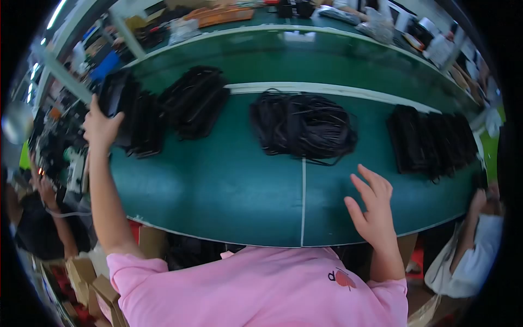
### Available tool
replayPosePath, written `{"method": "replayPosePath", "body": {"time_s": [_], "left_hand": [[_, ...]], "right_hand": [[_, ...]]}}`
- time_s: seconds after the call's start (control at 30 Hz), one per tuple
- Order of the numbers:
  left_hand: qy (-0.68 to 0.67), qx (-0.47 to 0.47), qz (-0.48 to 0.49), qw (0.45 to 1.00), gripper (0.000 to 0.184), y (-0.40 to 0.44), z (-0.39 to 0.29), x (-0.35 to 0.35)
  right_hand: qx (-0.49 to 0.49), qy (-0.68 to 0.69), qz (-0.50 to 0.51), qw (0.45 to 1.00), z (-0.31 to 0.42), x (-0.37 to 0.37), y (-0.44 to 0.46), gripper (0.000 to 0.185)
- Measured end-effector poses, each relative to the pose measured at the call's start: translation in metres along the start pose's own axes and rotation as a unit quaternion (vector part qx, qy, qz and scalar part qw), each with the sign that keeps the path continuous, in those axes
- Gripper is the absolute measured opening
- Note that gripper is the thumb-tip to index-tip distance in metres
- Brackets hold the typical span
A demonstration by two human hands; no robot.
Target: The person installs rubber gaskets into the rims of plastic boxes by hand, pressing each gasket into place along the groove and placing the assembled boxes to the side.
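At the left end of the green work table (163,180), my left hand (102,126) reaches up to a stack of black pouch-like items (121,101). Its thumb and fingers are spread at the stack's left side; whether they press on it I cannot tell. My right hand (373,204) hovers over the right front of the table, fingers apart, holding nothing. Beyond it lies a bundle of black cords (305,125), looped together. Another black stack (196,103) sits just right of the left one, and a row of similar black items (433,141) lies at the far right.
A raised green shelf (305,54) runs behind the table, with plastic bags (376,26) and an orange item (220,16) on it. People sit at both sides, one with a dark sleeve (49,223), one in a light top (479,256). Cardboard boxes (81,275) stand lower left.
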State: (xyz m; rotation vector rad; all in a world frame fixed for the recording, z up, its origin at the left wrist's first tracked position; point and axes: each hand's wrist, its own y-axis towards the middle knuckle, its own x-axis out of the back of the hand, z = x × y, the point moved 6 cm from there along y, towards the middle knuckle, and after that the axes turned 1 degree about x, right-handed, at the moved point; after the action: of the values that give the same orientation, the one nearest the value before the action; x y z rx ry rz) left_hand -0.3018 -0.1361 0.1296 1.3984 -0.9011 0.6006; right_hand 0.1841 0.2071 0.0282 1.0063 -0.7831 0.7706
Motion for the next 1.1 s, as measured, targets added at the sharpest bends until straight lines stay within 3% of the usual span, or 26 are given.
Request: {"method": "replayPosePath", "body": {"time_s": [0.07,0.1,0.13,0.2,0.27,0.33,0.4,0.43,0.5,0.53,0.67,0.8,0.97,1.03,1.1], "left_hand": [[-0.009,-0.015,0.089,0.996,0.100,0.039,0.025,-0.059],[-0.095,-0.100,0.076,0.987,0.103,0.074,0.066,-0.118],[-0.073,-0.092,0.141,0.983,0.104,0.082,0.076,-0.139],[-0.086,-0.068,0.141,0.984,0.103,0.066,0.056,-0.112],[-0.129,-0.074,0.114,0.982,0.100,0.067,0.058,-0.115],[-0.106,-0.067,0.097,0.987,0.097,0.060,0.053,-0.105],[0.104,-0.014,0.007,0.994,0.094,0.019,0.005,-0.043],[0.102,-0.043,-0.061,0.992,0.082,0.000,-0.014,-0.026],[-0.025,-0.179,-0.145,0.973,0.065,-0.017,-0.027,-0.028],[-0.082,-0.201,-0.138,0.966,0.053,-0.041,-0.051,-0.014],[-0.246,-0.330,-0.046,0.910,0.033,-0.120,-0.119,0.005],[-0.368,-0.411,0.050,0.832,0.017,-0.171,-0.193,0.021],[-0.416,-0.495,0.040,0.762,0.017,-0.188,-0.285,0.010],[-0.414,-0.506,0.041,0.755,0.017,-0.181,-0.321,-0.004],[-0.414,-0.500,0.067,0.758,0.019,-0.176,-0.348,-0.018]], "right_hand": [[-0.012,-0.039,-0.012,0.999,-0.007,0.006,0.002,0.039],[-0.021,-0.060,-0.037,0.997,-0.015,0.013,0.002,0.039],[-0.023,-0.077,-0.061,0.995,-0.025,0.021,0.002,0.039],[-0.042,-0.171,-0.147,0.973,-0.059,0.043,0.005,0.043],[-0.094,-0.288,-0.181,0.936,-0.096,0.065,0.010,0.050],[-0.127,-0.323,-0.150,0.926,-0.143,0.071,0.010,0.053],[-0.136,-0.275,-0.092,0.947,-0.169,0.062,0.014,0.049],[-0.145,-0.228,-0.035,0.962,-0.180,0.050,0.016,0.045],[-0.165,-0.265,-0.030,0.950,-0.196,0.026,0.009,0.032],[-0.112,-0.284,-0.067,0.950,-0.179,0.030,0.007,0.022],[-0.151,-0.184,0.012,0.971,-0.112,0.055,-0.034,0.025],[-0.073,-0.109,0.109,0.985,-0.063,0.060,-0.069,0.026],[0.041,-0.022,0.176,0.983,-0.019,0.035,-0.080,0.015],[0.103,-0.009,0.182,0.978,-0.003,0.025,-0.072,0.007],[0.106,-0.008,0.172,0.979,-0.003,0.015,-0.062,0.010]]}}
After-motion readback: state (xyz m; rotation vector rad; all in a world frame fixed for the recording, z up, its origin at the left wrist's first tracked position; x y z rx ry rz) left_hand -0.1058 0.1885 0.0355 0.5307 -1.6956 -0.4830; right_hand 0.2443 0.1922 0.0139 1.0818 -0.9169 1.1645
